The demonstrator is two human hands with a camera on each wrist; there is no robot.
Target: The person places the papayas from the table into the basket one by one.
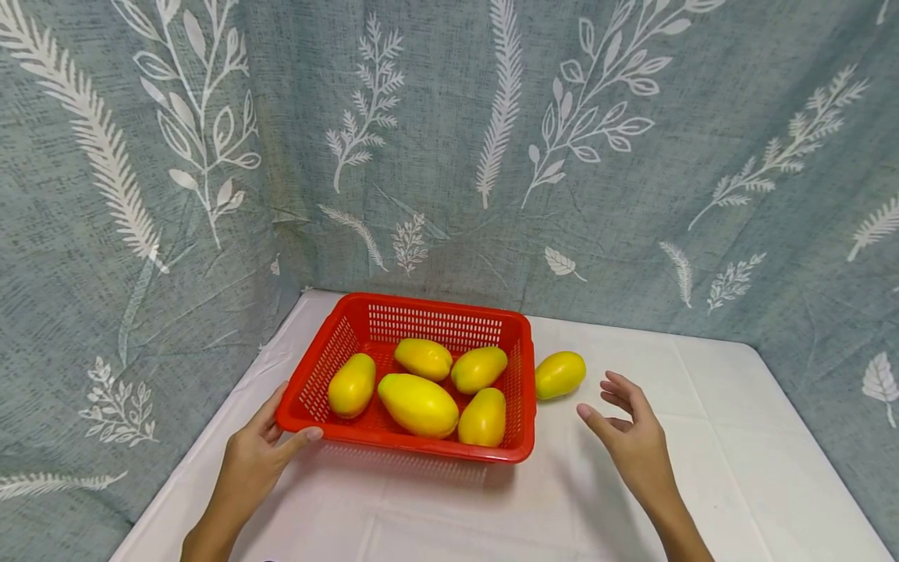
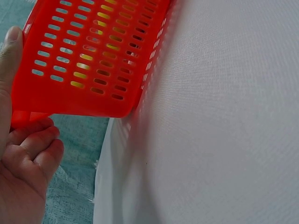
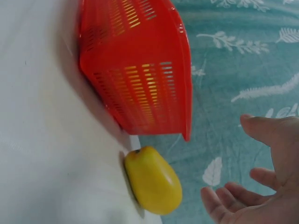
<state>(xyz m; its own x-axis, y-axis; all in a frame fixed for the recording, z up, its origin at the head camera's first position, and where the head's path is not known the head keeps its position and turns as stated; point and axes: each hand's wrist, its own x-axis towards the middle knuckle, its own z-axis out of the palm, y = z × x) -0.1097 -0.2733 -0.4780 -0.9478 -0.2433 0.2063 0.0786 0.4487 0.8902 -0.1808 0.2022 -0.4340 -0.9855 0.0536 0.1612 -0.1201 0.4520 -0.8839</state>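
Note:
A red plastic basket [image 1: 421, 445] with slotted walls stands on the white-covered table, holding several yellow mangoes [image 1: 417, 404]. My left hand [image 1: 251, 460] grips its near left corner, the thumb over the front rim and the fingers at the side; the left wrist view shows those fingers curled beneath the rim [image 2: 32, 119]. Outside the basket, by its right wall, lies one more yellow mango [image 1: 560, 375]. Just right of that mango, my right hand [image 1: 635, 441] hovers with thumb and fingers spread and nothing between them. The right wrist view shows a gap between this hand [image 3: 266, 177] and the mango [image 3: 153, 181].
A white cloth [image 1: 709, 468] covers the table. Grey-green curtains [image 1: 449, 156] with white leaf prints hang along the back and both sides, close behind the basket's far rim.

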